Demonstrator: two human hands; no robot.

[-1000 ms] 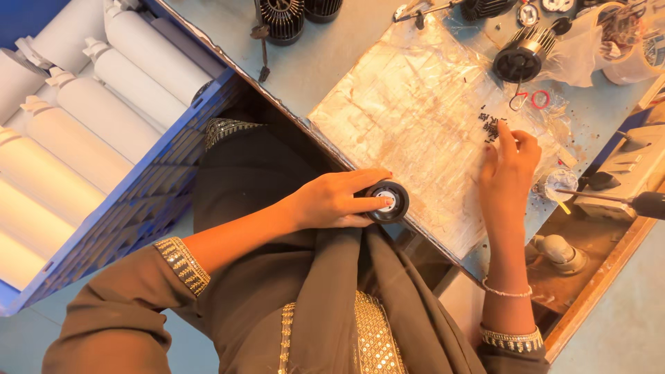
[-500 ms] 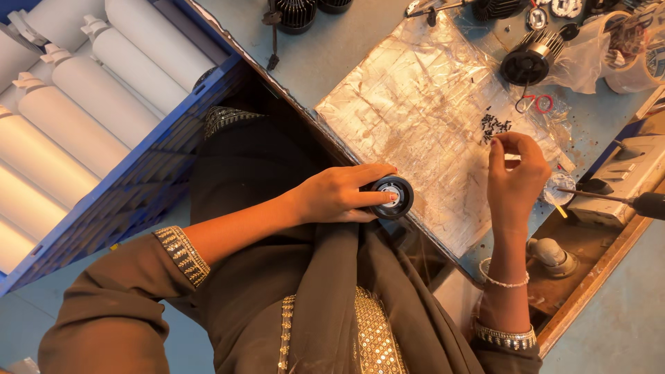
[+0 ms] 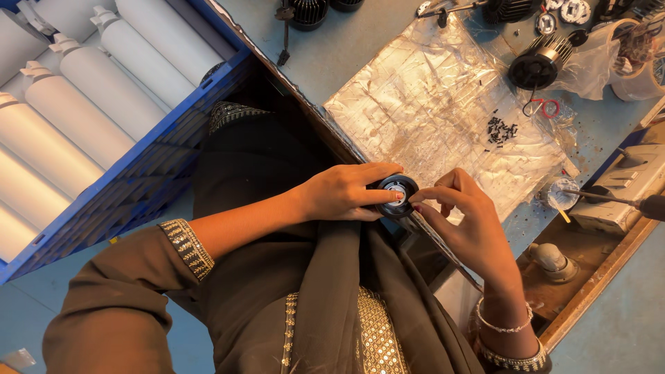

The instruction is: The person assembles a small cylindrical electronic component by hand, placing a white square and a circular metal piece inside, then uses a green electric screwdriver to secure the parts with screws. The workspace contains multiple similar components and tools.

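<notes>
My left hand (image 3: 346, 192) grips a small round black lamp housing (image 3: 397, 194) with a pale centre, held at the near edge of the workbench. My right hand (image 3: 463, 220) is beside it with fingertips pinched at the housing's centre; whatever small part is between them is too tiny to make out. A little pile of small black screws (image 3: 501, 129) lies on the crinkled clear plastic sheet (image 3: 443, 104) that covers the bench beyond the hands.
A blue crate (image 3: 131, 187) of white cylindrical tubes (image 3: 90, 97) stands at my left. Black finned lamp bodies (image 3: 537, 64), loose parts and tape rolls (image 3: 641, 79) crowd the bench's far side. A power screwdriver (image 3: 627, 201) lies at the right over a wooden tray (image 3: 589, 298).
My right hand left the screw pile and came back to the housing, its fingertips now pinched at the centre. My left hand kept hold of the housing.
</notes>
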